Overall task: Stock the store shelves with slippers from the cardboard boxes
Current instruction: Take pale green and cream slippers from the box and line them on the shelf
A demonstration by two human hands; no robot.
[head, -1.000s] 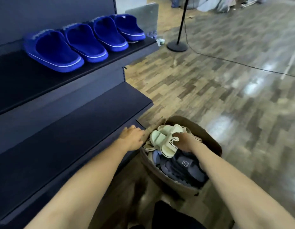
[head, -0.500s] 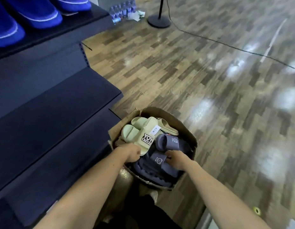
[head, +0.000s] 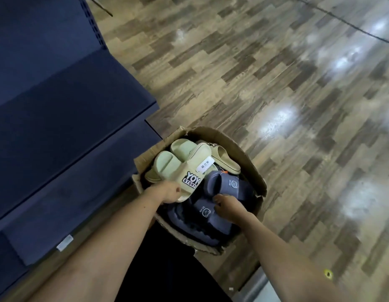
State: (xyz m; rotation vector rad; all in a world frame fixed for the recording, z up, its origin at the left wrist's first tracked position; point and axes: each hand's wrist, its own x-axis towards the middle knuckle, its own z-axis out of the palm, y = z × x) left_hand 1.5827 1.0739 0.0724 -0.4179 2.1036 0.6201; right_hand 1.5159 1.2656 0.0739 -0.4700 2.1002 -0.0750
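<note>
While the crumpled cardboard box [head: 252, 167] sits on the glossy wood-pattern floor [head: 254, 73] beside dark blue metal shelves [head: 69, 118], the left hand [head: 167, 191] clasps chunky, matte pale green slippers [head: 184, 168] with a "YOY STORY" patch inside it. The right hand [head: 228, 205] curls its fingers round the strap of a navy slipper [head: 202, 212].

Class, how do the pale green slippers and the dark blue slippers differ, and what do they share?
Colour: the pale green slippers are light; the dark blue slippers are near navy.
Badge: the pale green slippers show a large YOY STORY patch; the dark blue slippers, small face marks.
Hold: the left hand grips the pale green slippers; the right hand, the dark blue slippers.
Both lie in the cardboard box.
</note>
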